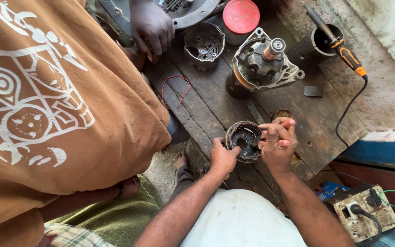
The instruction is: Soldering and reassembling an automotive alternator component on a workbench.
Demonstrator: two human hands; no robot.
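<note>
Left hand (223, 157) grips the round metal housing (244, 140) at its seven o'clock edge; right hand (278, 142), at three o'clock, pinches a small red-tipped piece against it, over the dark, worn plank bench (206, 103); farther, an alternator body (264, 64), a red lid (241, 16), a soldering iron (339, 43)

bench (216, 103): rough, worn, stained wood | ring part (244, 141): dull, grimy metal | housing (264, 64): matt grey cast metal | lid (241, 16): smooth red plastic | shirt (60, 100): soft brown cloth, white print
</note>
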